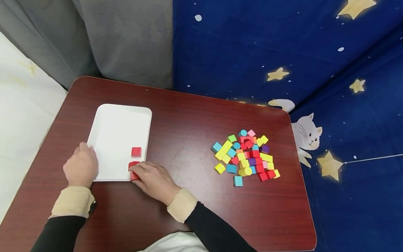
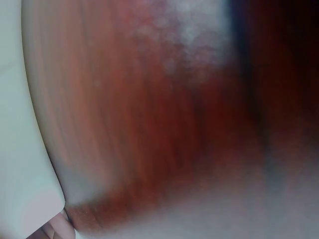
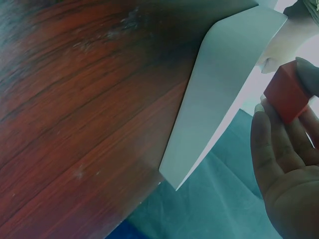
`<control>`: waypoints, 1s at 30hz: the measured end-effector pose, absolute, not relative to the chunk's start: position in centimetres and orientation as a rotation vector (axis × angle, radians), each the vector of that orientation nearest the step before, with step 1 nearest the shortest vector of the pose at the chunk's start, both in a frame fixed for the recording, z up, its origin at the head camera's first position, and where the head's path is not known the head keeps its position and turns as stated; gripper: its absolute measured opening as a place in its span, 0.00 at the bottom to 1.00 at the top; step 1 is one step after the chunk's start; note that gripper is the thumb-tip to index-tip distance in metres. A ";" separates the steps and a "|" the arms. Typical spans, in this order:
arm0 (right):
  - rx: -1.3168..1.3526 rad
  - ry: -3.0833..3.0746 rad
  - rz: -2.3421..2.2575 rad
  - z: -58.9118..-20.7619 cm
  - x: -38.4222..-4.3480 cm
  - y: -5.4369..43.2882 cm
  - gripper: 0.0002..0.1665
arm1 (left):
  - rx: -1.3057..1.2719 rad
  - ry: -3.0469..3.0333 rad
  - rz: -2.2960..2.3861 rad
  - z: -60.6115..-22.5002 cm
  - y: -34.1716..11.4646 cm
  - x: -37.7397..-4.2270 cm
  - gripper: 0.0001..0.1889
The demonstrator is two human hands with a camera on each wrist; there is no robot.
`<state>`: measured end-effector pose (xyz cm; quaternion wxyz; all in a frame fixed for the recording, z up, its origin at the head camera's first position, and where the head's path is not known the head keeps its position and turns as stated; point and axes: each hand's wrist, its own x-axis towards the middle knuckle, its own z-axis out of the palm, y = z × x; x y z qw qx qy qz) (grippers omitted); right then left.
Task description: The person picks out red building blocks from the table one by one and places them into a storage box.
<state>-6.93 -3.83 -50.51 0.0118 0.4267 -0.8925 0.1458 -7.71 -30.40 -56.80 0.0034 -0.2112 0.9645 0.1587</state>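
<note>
A white tray (image 1: 118,129) lies on the left part of the table. My left hand (image 1: 81,166) grips its left edge near the front corner, most fingers hidden from the head view. In the left wrist view, fingertips (image 2: 61,226) show right at the tray's corner (image 2: 30,199). With thumb and fingers my right hand (image 1: 155,180) pinches a red block (image 3: 287,93) over the tray's front right corner; the hand partly covers it in the head view. Just beyond it, a red square block (image 1: 136,152) sits inside the tray near the right wall.
On the right of the brown table (image 1: 182,140) lies a loose pile of coloured blocks (image 1: 240,156): cubes, cylinders, bars and an arch. One blue block (image 1: 238,181) sits at the pile's front. Grey and blue curtains (image 1: 220,52) hang behind the table's far edge.
</note>
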 end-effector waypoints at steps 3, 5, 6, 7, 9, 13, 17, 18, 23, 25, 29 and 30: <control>1.349 -2.798 0.408 -50.6 -6.9 -4.4 0.17 | -0.666 3.037 0.507 -56.8 -30.4 -7.7 0.18; 1.355 -2.811 0.373 -50.8 -6.9 -4.7 0.18 | -0.666 3.042 0.512 -56.8 -30.4 -7.7 0.18; 1.357 -2.819 0.361 -50.8 -6.9 -4.8 0.18 | -0.666 3.043 0.513 -56.7 -30.4 -7.7 0.18; 1.359 -2.827 0.351 -50.9 -6.9 -5.0 0.18 | -0.666 3.042 0.514 -56.7 -30.4 -7.7 0.18; 1.364 -2.846 0.338 -51.1 -6.8 -5.2 0.18 | -0.665 3.041 0.516 -56.7 -30.3 -7.7 0.18; 1.372 -2.873 0.330 -51.4 -6.8 -5.5 0.20 | -0.665 3.046 0.517 -56.7 -30.4 -7.7 0.18; 1.369 -2.882 0.300 -51.5 -6.8 -5.8 0.20 | -0.671 3.051 0.511 -56.9 -30.5 -7.7 0.18; 1.367 -2.884 0.289 -51.5 -6.8 -5.8 0.20 | -0.674 3.051 0.511 -56.9 -30.5 -7.7 0.18; 1.366 -2.886 0.250 -51.5 -6.9 -6.2 0.14 | -0.675 3.039 0.511 -56.9 -30.5 -7.6 0.19; 1.371 -2.897 0.254 -51.5 -7.0 -6.3 0.11 | -0.676 3.030 0.512 -56.8 -30.4 -7.6 0.19; 1.379 -2.925 0.261 -51.6 -7.2 -6.6 0.05 | -0.677 3.027 0.520 -56.6 -30.3 -7.6 0.18; 1.380 -2.927 0.257 -51.6 -7.3 -6.6 0.04 | -0.677 3.031 0.522 -56.6 -30.3 -7.6 0.18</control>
